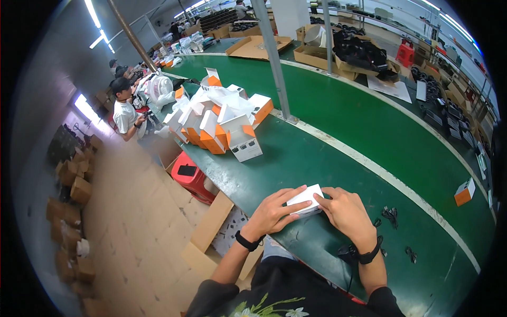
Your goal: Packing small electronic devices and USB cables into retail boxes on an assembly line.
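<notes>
A small white box (pixel 309 198) sits between my hands above the near edge of the green table. My left hand (pixel 273 212) grips it from the left, with fingers along its top and side. From the right, my right hand (pixel 346 211) presses its fingertips on the box's edge, thumb and forefinger bent in. Black coiled cables (pixel 390 215) lie to the right of my right hand, and a black adapter (pixel 346 252) with a cord rests beside my right wrist. The underside of the box is hidden by my fingers.
Several opened white-and-orange cartons (pixel 214 132) are heaped on the table ahead left. A metal post (pixel 274 63) rises from the table. One white-and-orange box (pixel 465 192) stands far right. A red stool (pixel 193 177) with a phone and an open cardboard box (pixel 211 224) stand left. A person (pixel 125 108) works beyond.
</notes>
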Tool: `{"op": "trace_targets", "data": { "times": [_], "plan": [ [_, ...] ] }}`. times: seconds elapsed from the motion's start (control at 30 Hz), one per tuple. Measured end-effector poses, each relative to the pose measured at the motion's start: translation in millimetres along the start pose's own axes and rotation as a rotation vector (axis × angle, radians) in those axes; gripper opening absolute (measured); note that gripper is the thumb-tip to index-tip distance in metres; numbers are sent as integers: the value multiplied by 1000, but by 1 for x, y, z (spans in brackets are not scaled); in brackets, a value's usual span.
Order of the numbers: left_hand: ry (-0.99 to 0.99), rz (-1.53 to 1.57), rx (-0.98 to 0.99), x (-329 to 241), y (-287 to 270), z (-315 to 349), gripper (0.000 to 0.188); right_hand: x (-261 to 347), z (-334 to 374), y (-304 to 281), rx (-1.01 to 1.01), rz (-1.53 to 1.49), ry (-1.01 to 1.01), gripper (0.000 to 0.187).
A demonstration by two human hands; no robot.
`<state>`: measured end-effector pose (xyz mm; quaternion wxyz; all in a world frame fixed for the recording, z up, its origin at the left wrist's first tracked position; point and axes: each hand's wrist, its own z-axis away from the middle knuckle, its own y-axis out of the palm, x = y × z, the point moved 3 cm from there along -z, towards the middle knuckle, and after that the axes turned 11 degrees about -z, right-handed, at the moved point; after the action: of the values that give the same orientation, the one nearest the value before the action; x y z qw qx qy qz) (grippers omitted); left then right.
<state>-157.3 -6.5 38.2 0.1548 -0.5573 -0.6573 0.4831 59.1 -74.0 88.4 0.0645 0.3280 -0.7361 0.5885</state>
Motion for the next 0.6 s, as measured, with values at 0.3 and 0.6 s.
{"op": "trace_targets", "data": {
  "times": [0.3,0.6],
  "plan": [
    [34,-203,27,-2,0,-3,51,11,2,9,6,154,-12,32],
    [35,-190,-32,-4,1,-3,52,12,1,11,-53,-11,69,23]
  ]
}}
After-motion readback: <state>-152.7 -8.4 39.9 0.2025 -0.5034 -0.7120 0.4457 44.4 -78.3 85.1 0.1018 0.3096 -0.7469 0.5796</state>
